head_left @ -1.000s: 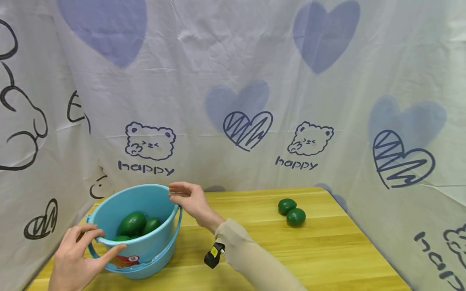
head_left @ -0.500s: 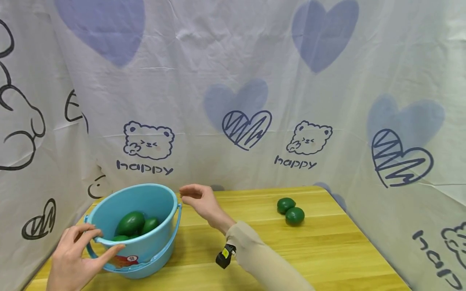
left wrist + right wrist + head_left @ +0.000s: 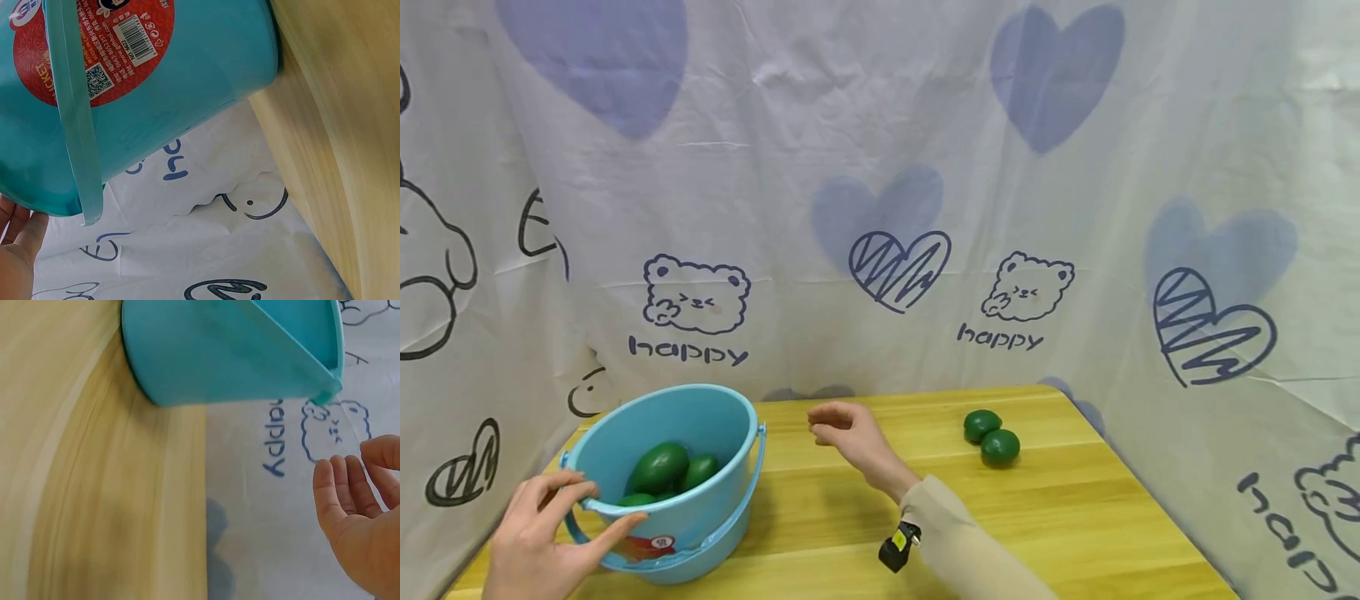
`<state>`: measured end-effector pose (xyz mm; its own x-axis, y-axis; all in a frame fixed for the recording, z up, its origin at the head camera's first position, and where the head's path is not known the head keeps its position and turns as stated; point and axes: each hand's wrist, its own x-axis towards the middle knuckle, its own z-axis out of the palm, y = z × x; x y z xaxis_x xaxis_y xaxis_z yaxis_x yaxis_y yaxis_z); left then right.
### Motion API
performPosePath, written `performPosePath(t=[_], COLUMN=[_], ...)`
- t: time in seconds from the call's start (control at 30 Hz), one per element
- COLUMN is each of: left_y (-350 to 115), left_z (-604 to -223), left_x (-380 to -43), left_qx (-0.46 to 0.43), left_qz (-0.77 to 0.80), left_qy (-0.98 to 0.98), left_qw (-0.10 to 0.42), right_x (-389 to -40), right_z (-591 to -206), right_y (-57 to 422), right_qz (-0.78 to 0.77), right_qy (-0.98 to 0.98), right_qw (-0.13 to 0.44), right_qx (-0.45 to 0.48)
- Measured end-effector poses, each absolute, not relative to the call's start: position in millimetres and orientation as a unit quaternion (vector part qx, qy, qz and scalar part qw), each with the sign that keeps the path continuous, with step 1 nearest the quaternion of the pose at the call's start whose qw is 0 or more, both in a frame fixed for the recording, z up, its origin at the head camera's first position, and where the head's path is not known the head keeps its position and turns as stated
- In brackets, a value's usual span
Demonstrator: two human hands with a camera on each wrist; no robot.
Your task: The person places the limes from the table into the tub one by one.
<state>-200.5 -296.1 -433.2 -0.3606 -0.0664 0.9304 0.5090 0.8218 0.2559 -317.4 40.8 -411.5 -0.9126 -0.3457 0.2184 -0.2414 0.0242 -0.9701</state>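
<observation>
A light blue bucket stands at the left of the table, with several dark green, glossy, avocado-like fruits inside. Its handle hangs down along the front. My left hand holds the near left rim, fingers over the edge and thumb against the outer wall. In the left wrist view, the fingertips meet the rim beside the handle. My right hand hovers to the right of the bucket, apart from it, fingers loosely bent and holding nothing. The right wrist view shows that palm bare.
Two more dark green fruits, one farther and one nearer, lie touching at the back right of the wooden table. A white printed cloth rises behind the table and along both sides.
My right hand has left the bucket's right rim and moved right, toward the two loose fruits. My left hand stays on the rim. The view has shifted slightly.
</observation>
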Motion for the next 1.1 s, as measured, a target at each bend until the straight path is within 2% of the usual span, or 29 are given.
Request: performPosePath(t=[0.63,0.97,1.1], left_y=[-293.7,-290.7,-293.0], left_z=[-434.5,-441.1,-439.9], left_x=[-200.6,-205.3,-207.9], left_qx=[-0.122,-0.134,-0.133], left_qz=[-0.260,-0.264,-0.264], left_qy=[-0.789,-0.768,-0.759], left_qw=[0.544,0.568,0.580], right_x=[-320.4,-323.9,-327.8], right_z=[-446.9,-459.6,-458.9], right_y=[128.7,170.7,183.5], right_qz=[-0.592,-0.477,-0.451], right_qy=[0.792,0.862,0.871], right_qw=[-0.043,-0.160,-0.189], right_qx=[-0.142,-0.059,-0.047])
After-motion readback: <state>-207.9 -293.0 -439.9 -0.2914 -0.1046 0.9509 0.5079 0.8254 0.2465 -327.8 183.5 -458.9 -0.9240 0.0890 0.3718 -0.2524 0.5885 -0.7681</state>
